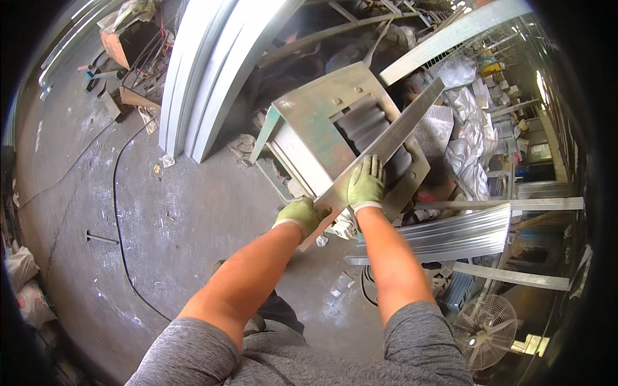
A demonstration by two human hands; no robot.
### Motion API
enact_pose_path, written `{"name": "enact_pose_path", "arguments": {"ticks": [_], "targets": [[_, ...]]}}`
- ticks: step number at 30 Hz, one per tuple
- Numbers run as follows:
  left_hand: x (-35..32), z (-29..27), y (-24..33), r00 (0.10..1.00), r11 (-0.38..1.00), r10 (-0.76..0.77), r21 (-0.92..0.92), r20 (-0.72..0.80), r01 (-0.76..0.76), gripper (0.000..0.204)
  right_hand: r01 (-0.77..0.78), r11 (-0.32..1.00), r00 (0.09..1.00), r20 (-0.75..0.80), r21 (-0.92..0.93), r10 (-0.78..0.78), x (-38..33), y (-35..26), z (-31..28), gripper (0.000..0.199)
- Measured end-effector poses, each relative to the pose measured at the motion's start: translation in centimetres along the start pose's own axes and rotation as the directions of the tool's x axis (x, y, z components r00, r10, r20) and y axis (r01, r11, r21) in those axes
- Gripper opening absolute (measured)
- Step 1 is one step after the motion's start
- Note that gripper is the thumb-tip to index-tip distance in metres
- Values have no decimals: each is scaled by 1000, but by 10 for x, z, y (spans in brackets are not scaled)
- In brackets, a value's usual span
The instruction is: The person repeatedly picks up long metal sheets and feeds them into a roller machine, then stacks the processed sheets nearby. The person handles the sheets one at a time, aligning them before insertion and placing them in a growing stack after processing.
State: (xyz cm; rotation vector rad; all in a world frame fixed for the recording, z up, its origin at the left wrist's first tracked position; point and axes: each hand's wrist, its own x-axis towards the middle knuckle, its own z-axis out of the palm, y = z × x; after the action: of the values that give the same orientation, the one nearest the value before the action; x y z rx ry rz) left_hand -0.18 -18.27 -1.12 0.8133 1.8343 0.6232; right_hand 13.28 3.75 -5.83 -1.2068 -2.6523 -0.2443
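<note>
A long flat metal strip [407, 123] lies slantwise across a worn green, box-like machine [308, 122]. Ribbed dark rollers [364, 132] show in the machine's opening, partly behind the strip. My left hand [301, 216], in a pale green glove, is closed on the strip near its lower end, at the machine's near corner. Farther up, my right hand [367, 183], gloved alike, lies flat against the strip with its fingers stretched out. Both arms reach forward. The strip hides part of the machine's right side.
Long pale metal channels [205, 71] stand at the upper left of the machine. Ribbed shiny sheets [444, 233] lie to the right, near a round fan [486, 331]. A black cable [117, 212] and a T-shaped metal piece [102, 238] lie on the floor. Scrap piles up behind.
</note>
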Motion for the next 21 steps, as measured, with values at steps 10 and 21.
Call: {"name": "enact_pose_path", "arguments": {"ticks": [10,21], "targets": [[-91,-5,-113,989,992,-119,41,87,116,74,-21,996,999,51,88,16,-117,-110,-23,62],[-241,-7,-322,976,959,-218,180,-26,219,73,48,875,980,149,481,-135,-296,-261,-68,68]]}}
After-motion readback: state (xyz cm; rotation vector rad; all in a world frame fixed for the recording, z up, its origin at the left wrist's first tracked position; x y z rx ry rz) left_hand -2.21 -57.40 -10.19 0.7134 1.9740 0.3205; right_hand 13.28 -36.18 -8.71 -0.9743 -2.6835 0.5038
